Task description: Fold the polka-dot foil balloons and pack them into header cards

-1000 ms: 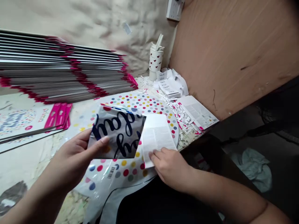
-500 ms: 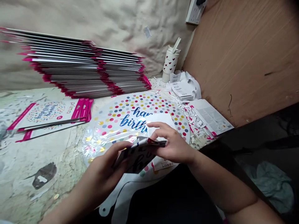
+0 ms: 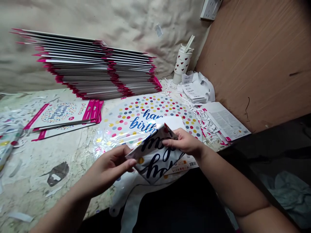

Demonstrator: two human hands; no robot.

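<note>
Both hands hold a folded foil balloon [image 3: 155, 157], silver-white with dark blue script and a few coloured dots. My left hand [image 3: 110, 168] pinches its left edge between thumb and fingers. My right hand [image 3: 184, 144] grips its upper right corner, fingers closed. The folded piece is tilted, lifted just above a flat round balloon [image 3: 126, 121] printed with coloured dots and blue "happy birthday" lettering, which lies on the table. A white printed leaflet [image 3: 176, 123] lies on that balloon, partly behind my right hand.
A tall stack of pink-edged cards [image 3: 97, 71] stands at the back. Loose cards [image 3: 63, 115] lie left of the balloon. A heart-print cup [image 3: 181, 63], label sheets [image 3: 194, 89], paper scraps and an instruction sheet [image 3: 225, 121] sit by the wooden wall [image 3: 255, 58].
My right hand left the leaflet on the table and took the folded balloon's upper corner. The folded balloon was turned edge-on, then tilted up again. The view shifted left.
</note>
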